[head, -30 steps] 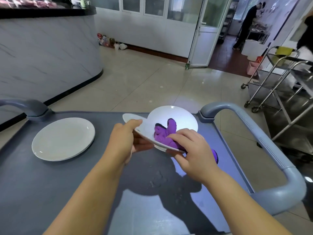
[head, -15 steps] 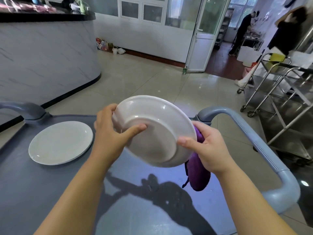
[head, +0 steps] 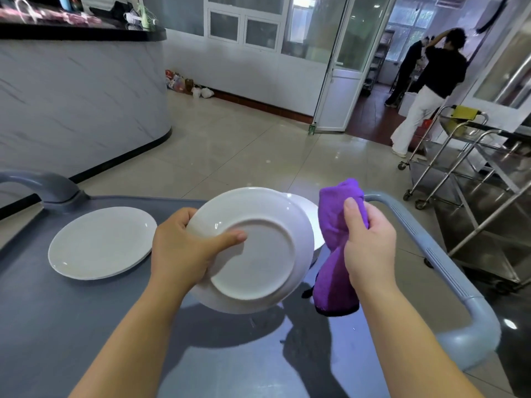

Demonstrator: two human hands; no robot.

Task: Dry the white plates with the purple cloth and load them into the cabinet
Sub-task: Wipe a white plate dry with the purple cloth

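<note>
My left hand (head: 184,251) grips a white plate (head: 264,262) by its left rim, thumb across the underside, which faces me above the grey cart top (head: 71,326). To the plate's right, my right hand (head: 370,242) holds the bunched purple cloth (head: 334,277), apart from the plate, its lower end hanging down. A second white plate (head: 100,242) lies flat on the cart at the left. The rim of another white plate (head: 310,222) shows behind the held one.
The cart has blue-grey handles at the left (head: 43,185) and right (head: 448,271). Steel trolleys (head: 471,179) stand on the tiled floor at the right. A curved marble counter (head: 80,104) is at the left. Two people (head: 428,90) stand by the open doorway.
The plate was flipped from face-up to underside toward me. My right hand left the plate's rim and lifted the cloth up beside it. The person at the right walked toward the doorway.
</note>
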